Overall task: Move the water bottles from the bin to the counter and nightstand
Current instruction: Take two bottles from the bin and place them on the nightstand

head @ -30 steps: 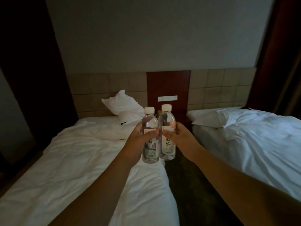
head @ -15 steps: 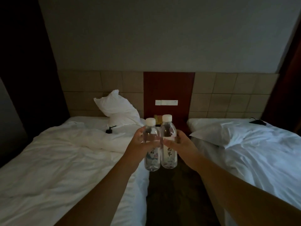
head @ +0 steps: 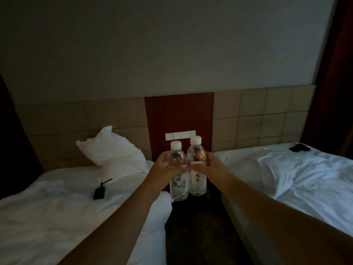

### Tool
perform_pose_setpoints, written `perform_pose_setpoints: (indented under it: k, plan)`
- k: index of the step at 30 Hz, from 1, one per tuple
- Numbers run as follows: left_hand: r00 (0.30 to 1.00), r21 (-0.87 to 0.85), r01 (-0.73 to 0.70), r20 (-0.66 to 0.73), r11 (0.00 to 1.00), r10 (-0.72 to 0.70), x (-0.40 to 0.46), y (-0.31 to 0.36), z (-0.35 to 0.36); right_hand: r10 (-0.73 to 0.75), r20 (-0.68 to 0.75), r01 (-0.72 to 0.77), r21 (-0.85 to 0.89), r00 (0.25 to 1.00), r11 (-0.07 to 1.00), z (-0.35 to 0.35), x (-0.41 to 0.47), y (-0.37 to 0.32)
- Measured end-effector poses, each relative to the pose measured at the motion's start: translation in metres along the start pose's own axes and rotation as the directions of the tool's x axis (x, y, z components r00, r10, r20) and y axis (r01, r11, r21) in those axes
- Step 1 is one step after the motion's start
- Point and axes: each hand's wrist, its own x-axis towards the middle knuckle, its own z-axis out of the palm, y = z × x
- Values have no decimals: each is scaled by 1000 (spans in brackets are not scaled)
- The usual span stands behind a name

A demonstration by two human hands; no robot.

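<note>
I hold two clear water bottles with white caps side by side and upright, out in front of me in the gap between two beds. My left hand (head: 162, 172) is closed around the left bottle (head: 178, 188). My right hand (head: 214, 169) grips the right bottle (head: 197, 183). Both bottles carry pale labels with dark characters. The nightstand lies behind and below the bottles, too dark to make out; only the red-brown wall panel (head: 178, 113) above it shows. No bin or counter is in view.
A white bed (head: 57, 217) lies on the left with a pillow (head: 112, 148) and a small black device (head: 99, 192) on the sheet. A second white bed (head: 298, 178) lies on the right with a dark object (head: 299, 148) near its head. A white switch plate (head: 180, 135) sits on the panel.
I have walked forward between the beds with both bottles; the headboard wall and red panel are closer and larger. My grip on each bottle is unchanged.
</note>
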Motion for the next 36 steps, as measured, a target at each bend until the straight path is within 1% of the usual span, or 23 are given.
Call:
perform_pose_setpoints:
  k: [5,8,11,14,18,20,24,27,29,32,36]
  plan:
    - [997,32,3,72,999,-5,136,-17,20,-9,-64,9,-9,998,1000,-45,110,15]
    - [994,60,18,109,998,-24,216,-38,36,-27,-49,26,-15,998,1000,-77,180,36]
    - [996,78,38,79,996,-44,295,-58,54,-19,-15,20,22,1000,1000,-110,258,64]
    - [996,120,77,27,990,-81,364,-77,73,4,57,-5,9,998,1000,-139,334,92]
    - [993,148,117,-3,982,-118,451,-88,89,57,72,-58,4,996,998,-169,423,112]
    - [991,169,135,-24,976,-133,490,-95,92,53,88,-53,-1,995,999,-178,464,121]
    - [987,213,161,-48,964,-154,563,-118,89,-8,59,12,-58,998,998,-190,544,140]
    - [986,235,164,-66,958,-153,621,-148,84,-25,113,42,-157,993,987,-193,606,161]
    - [985,246,175,-46,953,-169,661,-173,78,-22,135,49,-202,991,978,-194,648,182]
    - [977,295,206,-5,933,-214,724,-217,65,59,139,-22,-257,989,966,-190,707,217]
    - [966,343,229,39,911,-257,806,-284,51,144,125,-114,-220,982,969,-184,789,272]
